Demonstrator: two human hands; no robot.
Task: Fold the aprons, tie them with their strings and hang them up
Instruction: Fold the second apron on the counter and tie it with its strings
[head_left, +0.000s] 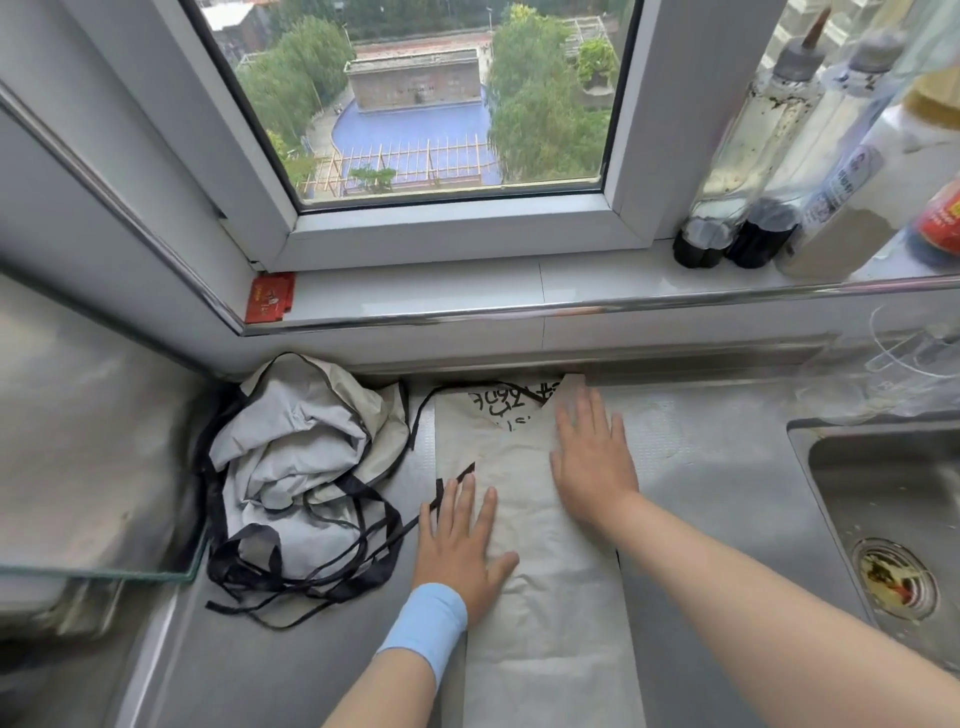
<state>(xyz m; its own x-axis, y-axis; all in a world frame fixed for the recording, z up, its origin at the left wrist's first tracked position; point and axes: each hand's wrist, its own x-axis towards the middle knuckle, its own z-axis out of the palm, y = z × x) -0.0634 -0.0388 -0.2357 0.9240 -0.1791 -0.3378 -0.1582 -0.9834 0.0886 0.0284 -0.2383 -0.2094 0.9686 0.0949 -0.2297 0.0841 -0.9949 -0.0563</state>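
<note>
— How many aprons does the head camera see?
— One folded apron (540, 597), a long flat strip on the steel counter (727, 493). Just left of it is one crumpled heap (301, 457) tangled in black strings (363, 545); I cannot tell how many aprons it holds.
— And the hands?
— Two, both palm-down on the strip. The left hand (460, 540) has straight fingers, slightly spread. The right hand (592, 457) lies farther up, fingers straight and nearly together.
— Anything else?
— One sink (883, 493) on the right, and four bottles (753, 156) and one red packet (270, 299) on the windowsill (467, 296).

Folded apron (540, 597) lies between crumpled aprons (301, 467) and sink (883, 499)
</note>
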